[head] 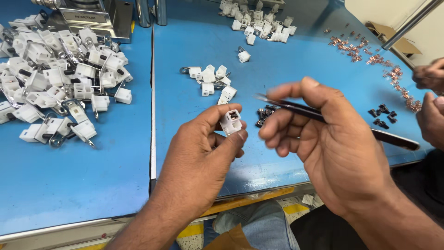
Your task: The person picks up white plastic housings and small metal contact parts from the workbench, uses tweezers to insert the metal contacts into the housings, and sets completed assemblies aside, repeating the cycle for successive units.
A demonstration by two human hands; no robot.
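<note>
White plastic housing (pixel 231 122) in left hand (pixel 199 157), tweezers (pixel 323 115) in right (pixel 333 139).

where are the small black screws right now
In the head view, one small cluster of black screws lies on the blue table centre, just beyond the left hand and its white plastic block; another cluster lies far right.

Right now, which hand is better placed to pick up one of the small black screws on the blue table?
Probably the right hand: it holds the dark tweezers, tips just above the small black screws.
</note>
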